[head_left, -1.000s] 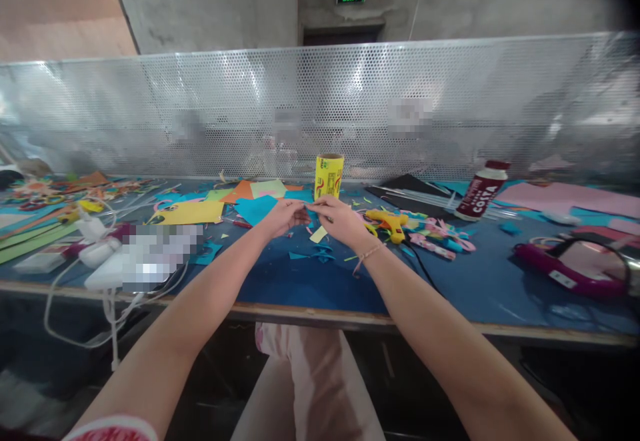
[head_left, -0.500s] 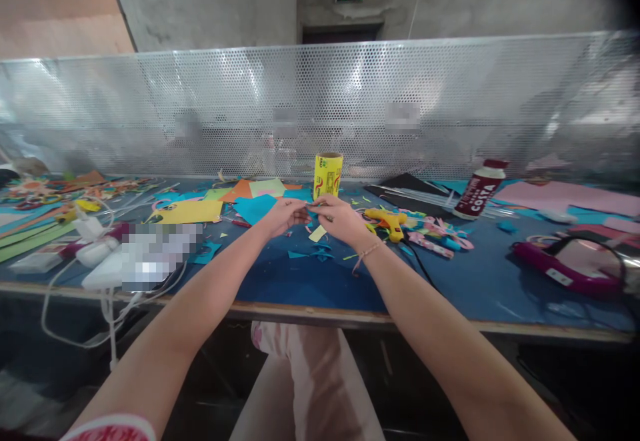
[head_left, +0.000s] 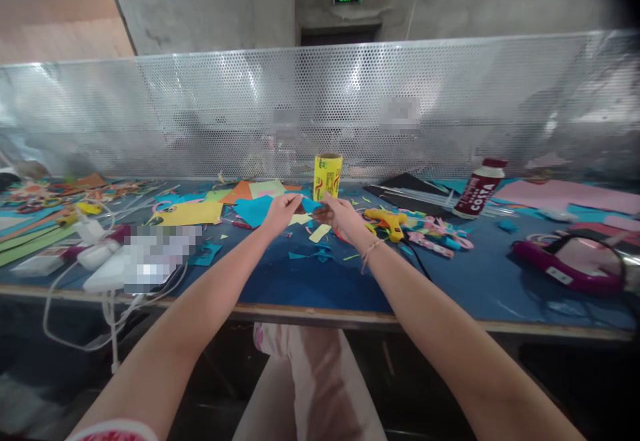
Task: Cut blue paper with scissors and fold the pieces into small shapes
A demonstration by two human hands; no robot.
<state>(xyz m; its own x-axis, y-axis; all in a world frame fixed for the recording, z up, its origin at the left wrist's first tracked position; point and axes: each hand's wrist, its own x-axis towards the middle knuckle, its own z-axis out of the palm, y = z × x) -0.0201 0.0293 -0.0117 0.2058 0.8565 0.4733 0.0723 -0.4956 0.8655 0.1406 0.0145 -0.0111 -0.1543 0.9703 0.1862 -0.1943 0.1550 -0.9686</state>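
A small blue paper piece (head_left: 311,206) spans the gap between my two hands above the middle of the table. My left hand (head_left: 280,216) pinches its left end, thumb and forefinger pressed together. At the other end my right hand (head_left: 345,220) closes on the paper, its fingertips partly blurred. Just behind the hands stands a yellow printed cardboard tube (head_left: 328,173). A larger blue paper sheet (head_left: 251,211) lies behind my left hand. Below the hands are blue scraps (head_left: 323,254) and a pale yellow strip (head_left: 320,233).
A yellow glue gun (head_left: 393,223) lies right of my right hand, its cord running to the table edge. Farther right are a Costa bottle (head_left: 479,189) and a purple object (head_left: 565,268). White cables and a power bank-like block (head_left: 107,271) sit left. A perforated metal screen (head_left: 225,114) backs the table.
My hands have drawn apart from nearly touching, the left moving slightly left and the right slightly right. More of the blue paper shows between them.
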